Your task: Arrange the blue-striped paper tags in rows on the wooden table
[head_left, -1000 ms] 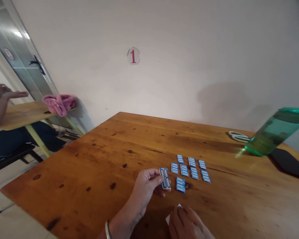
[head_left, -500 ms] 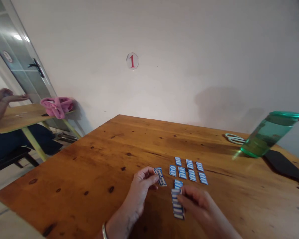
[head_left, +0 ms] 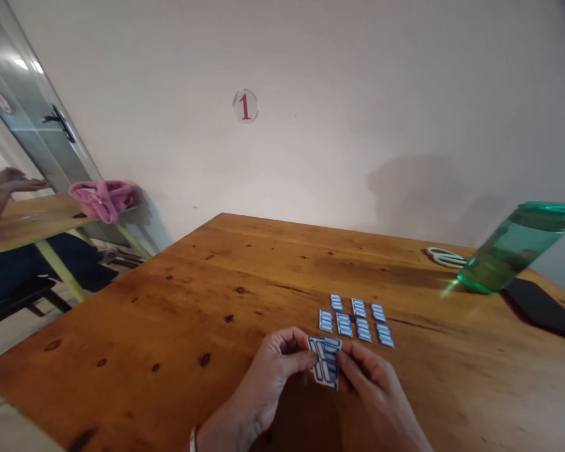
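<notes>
My left hand [head_left: 282, 370] is closed, pinching small blue-and-white cards [head_left: 321, 361] between thumb and fingers. From the other side, my right hand [head_left: 371, 376] grips more blue-bordered cards [head_left: 333, 344]. The two lots meet and overlap in front of me, above the table, so I cannot tell exactly where one ends. Just beyond my hands lie several small overlapping groups of the same kind of card [head_left: 344, 324] in two rough rows. The table surface right behind the held cards is hidden.
On the wooden table [head_left: 169, 314], a green translucent bottle [head_left: 513, 251] stands at the right beside a black flat object [head_left: 541, 307] and a coiled white cable [head_left: 446, 257]. At left, another person's hands [head_left: 21, 182] are over a second table with a pink cloth item [head_left: 104, 199].
My hands have come together, bringing the cards in my left hand against those in my right. The nearest card group on the table is now out of sight. The view has shifted slightly.
</notes>
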{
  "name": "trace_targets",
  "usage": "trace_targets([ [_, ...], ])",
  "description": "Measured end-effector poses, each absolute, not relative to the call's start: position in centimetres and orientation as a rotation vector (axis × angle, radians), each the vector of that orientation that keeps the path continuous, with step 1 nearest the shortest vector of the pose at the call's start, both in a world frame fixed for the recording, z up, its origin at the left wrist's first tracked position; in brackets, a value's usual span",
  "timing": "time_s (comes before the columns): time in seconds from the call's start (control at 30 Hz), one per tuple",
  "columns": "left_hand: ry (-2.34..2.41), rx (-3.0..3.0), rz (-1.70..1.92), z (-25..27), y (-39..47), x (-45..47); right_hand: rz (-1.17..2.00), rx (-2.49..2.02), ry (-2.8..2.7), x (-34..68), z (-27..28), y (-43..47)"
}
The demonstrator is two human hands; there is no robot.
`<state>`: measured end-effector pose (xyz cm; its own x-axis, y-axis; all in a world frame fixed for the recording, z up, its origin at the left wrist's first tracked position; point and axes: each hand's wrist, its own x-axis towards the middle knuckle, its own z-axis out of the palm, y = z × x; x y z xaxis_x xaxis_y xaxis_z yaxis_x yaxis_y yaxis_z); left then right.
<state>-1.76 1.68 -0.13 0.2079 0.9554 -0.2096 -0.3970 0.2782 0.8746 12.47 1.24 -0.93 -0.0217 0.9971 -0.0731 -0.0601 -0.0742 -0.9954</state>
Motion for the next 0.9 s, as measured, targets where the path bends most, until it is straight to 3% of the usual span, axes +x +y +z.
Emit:
trace_targets([
  [0.9, 1.047, 0.940, 1.085, -0.4, 1.7, -1.1, 1.179, -1.133, -1.398, 12.5, -1.8, 0.0],
])
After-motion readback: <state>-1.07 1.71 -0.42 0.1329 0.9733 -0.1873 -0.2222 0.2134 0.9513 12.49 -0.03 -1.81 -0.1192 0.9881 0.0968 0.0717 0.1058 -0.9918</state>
